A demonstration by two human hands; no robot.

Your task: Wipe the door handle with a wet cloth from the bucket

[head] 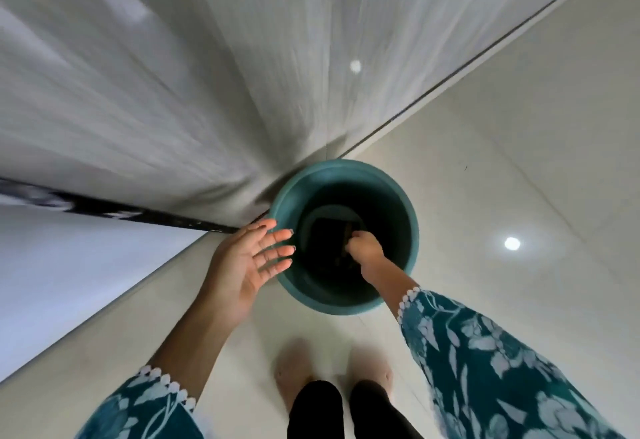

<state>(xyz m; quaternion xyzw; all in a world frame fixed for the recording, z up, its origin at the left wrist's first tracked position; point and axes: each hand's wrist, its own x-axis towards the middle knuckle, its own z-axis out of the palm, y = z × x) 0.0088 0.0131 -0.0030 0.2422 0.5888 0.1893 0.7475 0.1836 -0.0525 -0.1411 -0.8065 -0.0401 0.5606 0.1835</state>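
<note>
The head view looks straight down on a pale, glossy tiled floor (502, 168) that carries two round reflections of ceiling lights. A grey-white panel (194, 68), heavily motion-blurred, fills the upper left and meets the floor along a dark line; whether it is the door cannot be told, and no handle shows. No writing, brand or label can be read anywhere.

One teal plastic bucket (410, 227) stands on the floor, just beside the foot of that panel. Its inside is dark, and a dark rectangular shape lies at the bottom; whether this is the cloth (329, 232) or a reflection on water is unclear.

The right hand (363, 248) reaches down inside the bucket with its fingers curled under, closed around something dark near the bottom; what it pinches cannot be made out. The left hand (252, 258) hovers over the bucket's left rim with the palm up and its fingers spread apart, holding nothing; its fingertips overlap the rim in the picture, but contact cannot be judged.

Both forearms come out of two teal sleeves (485, 362) with a pale floral print and a white scalloped trim. Two feet (294, 366) in pale footwear stand on the floor below the bucket, above two black trouser legs (315, 411).
</note>
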